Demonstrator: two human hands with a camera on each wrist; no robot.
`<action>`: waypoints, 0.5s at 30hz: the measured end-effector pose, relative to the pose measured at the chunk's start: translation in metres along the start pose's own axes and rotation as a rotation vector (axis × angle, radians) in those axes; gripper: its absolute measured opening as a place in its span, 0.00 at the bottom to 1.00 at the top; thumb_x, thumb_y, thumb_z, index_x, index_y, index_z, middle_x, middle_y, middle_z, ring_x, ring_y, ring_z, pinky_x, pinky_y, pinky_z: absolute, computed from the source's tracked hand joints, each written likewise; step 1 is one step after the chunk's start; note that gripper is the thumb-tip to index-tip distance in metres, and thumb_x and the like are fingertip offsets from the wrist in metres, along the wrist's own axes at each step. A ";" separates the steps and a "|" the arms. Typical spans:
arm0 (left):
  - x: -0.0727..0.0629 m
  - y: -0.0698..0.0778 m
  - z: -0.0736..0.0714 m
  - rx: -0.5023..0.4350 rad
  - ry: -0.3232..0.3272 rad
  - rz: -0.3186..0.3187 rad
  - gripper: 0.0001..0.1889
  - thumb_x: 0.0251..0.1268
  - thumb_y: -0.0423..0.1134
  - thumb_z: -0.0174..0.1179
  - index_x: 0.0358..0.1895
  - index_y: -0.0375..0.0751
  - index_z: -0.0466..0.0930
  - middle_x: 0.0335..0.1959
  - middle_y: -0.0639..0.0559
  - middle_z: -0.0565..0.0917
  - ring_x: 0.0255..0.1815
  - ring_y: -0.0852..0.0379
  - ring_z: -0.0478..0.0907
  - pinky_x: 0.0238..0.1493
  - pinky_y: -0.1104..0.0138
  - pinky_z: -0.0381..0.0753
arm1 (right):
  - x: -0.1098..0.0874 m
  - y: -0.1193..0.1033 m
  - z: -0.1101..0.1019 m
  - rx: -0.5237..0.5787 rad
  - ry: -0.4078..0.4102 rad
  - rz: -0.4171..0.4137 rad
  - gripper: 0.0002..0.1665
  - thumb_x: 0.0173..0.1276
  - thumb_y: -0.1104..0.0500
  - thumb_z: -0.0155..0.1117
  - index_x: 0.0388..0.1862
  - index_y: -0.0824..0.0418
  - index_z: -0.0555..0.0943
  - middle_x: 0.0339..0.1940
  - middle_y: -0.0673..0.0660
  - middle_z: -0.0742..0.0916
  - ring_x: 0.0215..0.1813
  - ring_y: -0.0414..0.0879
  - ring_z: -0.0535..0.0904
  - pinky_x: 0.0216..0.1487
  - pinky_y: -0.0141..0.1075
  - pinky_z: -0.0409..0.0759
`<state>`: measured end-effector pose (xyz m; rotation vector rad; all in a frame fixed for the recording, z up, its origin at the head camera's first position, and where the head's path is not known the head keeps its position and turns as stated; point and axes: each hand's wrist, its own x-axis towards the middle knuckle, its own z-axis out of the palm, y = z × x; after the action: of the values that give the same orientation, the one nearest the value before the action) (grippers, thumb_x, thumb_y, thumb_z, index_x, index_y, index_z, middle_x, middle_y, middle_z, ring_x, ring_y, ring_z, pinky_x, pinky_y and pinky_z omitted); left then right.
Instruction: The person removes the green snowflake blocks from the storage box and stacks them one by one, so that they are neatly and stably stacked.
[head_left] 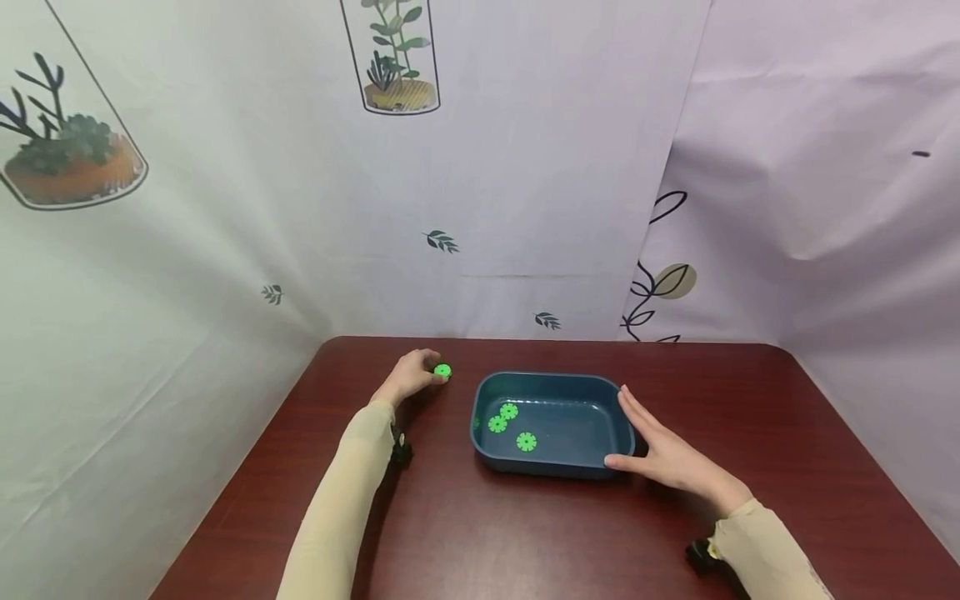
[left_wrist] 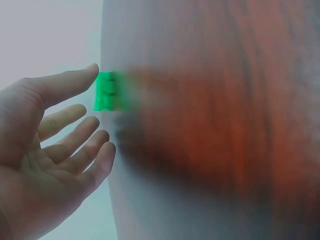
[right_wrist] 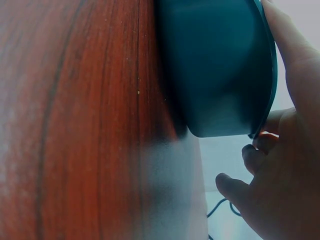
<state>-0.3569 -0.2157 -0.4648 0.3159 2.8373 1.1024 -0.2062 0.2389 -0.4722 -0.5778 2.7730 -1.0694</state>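
Note:
My left hand [head_left: 410,377] reaches to the far left of the table, its fingers apart, beside a green notched disc [head_left: 442,371]. In the left wrist view the green piece [left_wrist: 105,91] looks layered, like a small stack standing on the table. The thumb tip is right at its edge, while the other fingers lie loosely bent below it. My right hand [head_left: 667,450] rests on the right end of a dark blue rectangular tub [head_left: 551,464], thumb at the near corner and straight fingers at the far one. Three green discs [head_left: 527,442] lie inside the tub, toward its left side.
The dark red wooden table [head_left: 465,533] meets a white, plant-printed cloth wall [head_left: 525,208] at the back. More cloth hangs along both sides. Black devices [head_left: 402,451] sit at both wrists. A dark cable [right_wrist: 220,204] shows past the table edge in the right wrist view.

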 end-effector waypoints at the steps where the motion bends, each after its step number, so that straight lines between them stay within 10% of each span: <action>1: -0.001 0.002 -0.001 -0.010 -0.001 0.001 0.31 0.65 0.37 0.69 0.69 0.32 0.71 0.63 0.36 0.77 0.64 0.41 0.75 0.62 0.48 0.74 | 0.000 0.000 0.000 -0.001 0.001 0.000 0.66 0.62 0.35 0.71 0.85 0.54 0.42 0.84 0.61 0.46 0.79 0.70 0.50 0.64 0.71 0.63; 15: 0.000 0.067 -0.006 0.073 -0.047 0.202 0.30 0.66 0.43 0.68 0.69 0.38 0.74 0.65 0.40 0.77 0.68 0.42 0.72 0.64 0.47 0.72 | 0.001 0.000 0.000 -0.012 0.003 -0.009 0.67 0.62 0.35 0.71 0.84 0.56 0.42 0.84 0.62 0.46 0.78 0.70 0.51 0.64 0.70 0.63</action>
<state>-0.3466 -0.1713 -0.4152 0.6377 2.8586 1.0085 -0.2068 0.2383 -0.4722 -0.5903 2.7841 -1.0572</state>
